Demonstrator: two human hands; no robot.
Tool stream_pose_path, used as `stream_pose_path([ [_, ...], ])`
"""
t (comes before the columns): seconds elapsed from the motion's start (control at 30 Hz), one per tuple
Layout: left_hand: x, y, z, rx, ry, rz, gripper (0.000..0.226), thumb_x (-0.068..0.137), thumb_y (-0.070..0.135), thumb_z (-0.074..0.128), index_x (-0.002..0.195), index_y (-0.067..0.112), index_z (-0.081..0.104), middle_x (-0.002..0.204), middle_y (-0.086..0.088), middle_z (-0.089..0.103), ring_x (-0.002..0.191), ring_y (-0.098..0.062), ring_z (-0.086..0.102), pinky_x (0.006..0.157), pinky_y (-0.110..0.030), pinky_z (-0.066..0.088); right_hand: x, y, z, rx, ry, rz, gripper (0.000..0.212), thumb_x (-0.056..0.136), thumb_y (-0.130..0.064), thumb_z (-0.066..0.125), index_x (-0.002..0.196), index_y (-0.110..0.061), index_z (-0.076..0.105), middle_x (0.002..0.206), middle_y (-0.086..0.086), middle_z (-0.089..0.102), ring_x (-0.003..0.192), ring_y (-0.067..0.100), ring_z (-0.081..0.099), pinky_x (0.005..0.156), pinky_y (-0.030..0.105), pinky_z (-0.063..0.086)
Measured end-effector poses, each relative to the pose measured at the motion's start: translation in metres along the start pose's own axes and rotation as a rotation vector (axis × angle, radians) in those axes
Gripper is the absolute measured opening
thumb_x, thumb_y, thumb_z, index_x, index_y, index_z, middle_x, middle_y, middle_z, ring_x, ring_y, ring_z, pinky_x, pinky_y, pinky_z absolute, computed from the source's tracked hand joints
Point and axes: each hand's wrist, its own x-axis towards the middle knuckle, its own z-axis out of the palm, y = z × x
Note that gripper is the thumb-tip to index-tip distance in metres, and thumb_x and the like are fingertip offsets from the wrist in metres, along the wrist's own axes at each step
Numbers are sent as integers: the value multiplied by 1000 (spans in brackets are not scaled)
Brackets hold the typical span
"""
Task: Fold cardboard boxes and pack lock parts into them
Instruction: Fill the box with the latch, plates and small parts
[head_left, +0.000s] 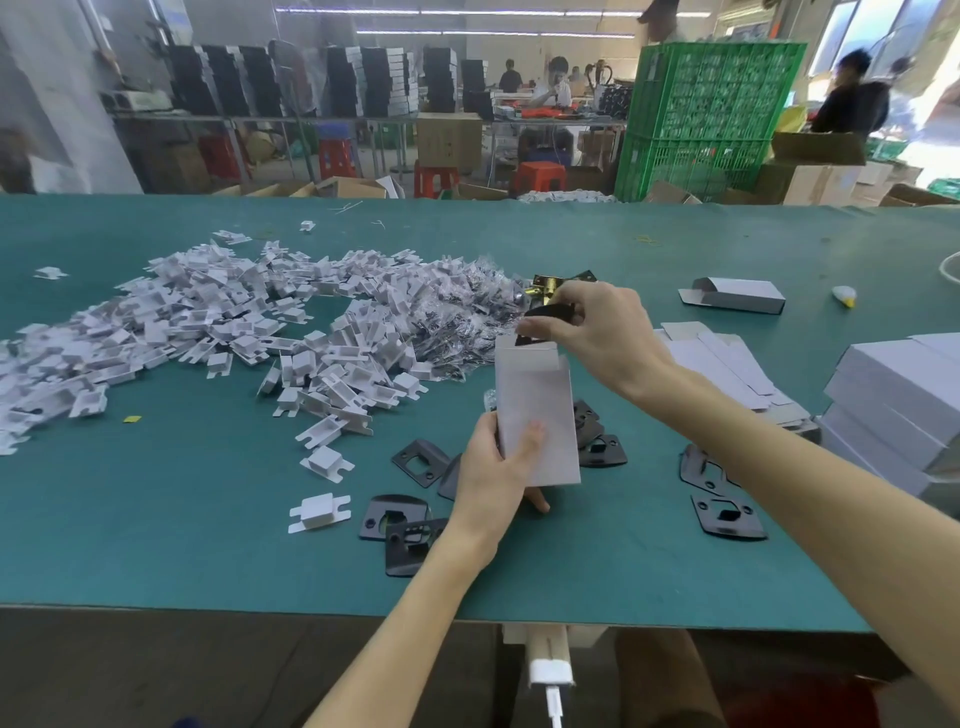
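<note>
— Where's the box?

— The white cardboard box stands upright above the green surface, open end up. The left hand grips its lower part, thumb across the front face and fingers curled behind.

— And the other hand?

— The right hand is over the box's open top, fingers pinching a black lock part. The part's lower end seems to be just inside the opening, though the fingers cover most of it.

— What lies around?

— Black strike plates lie flat near the left wrist, with more on the right. A wide pile of white folded inserts spreads across the left, and next to it sits a heap of clear-bagged parts. A brass latch lies just beyond the right hand. Flat box blanks lie under the right forearm, a stack of closed white boxes sits at the right edge, and one folded box lies apart, farther back.
</note>
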Motion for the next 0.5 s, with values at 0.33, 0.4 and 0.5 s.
stream_pose_path([
  [0.33,0,-1,-1,-21,-42,19,25,99,36,69,113,17,60,94,-4,66,71,-17,65,48,-33,54,-4,3,2,-92,-131,-113,24,89,-36,76,88,-12,81,76,-5,51,75,20,48,69,35,41],
  [0.4,0,0,0,-15,-39,17,28,97,39,69,112,18,60,94,-4,66,71,-17,65,47,-33,53,-3,3,1,-107,-176,-132,22,89,-33,77,87,-12,82,64,-4,57,62,14,48,60,30,38],
  [0.5,0,-1,-1,-7,-41,21,25,99,36,69,112,18,60,94,-2,66,74,-16,66,48,-33,54,-2,3,-2,-135,-185,-156,13,88,-33,78,84,-20,80,64,-9,63,71,17,55,73,34,38],
])
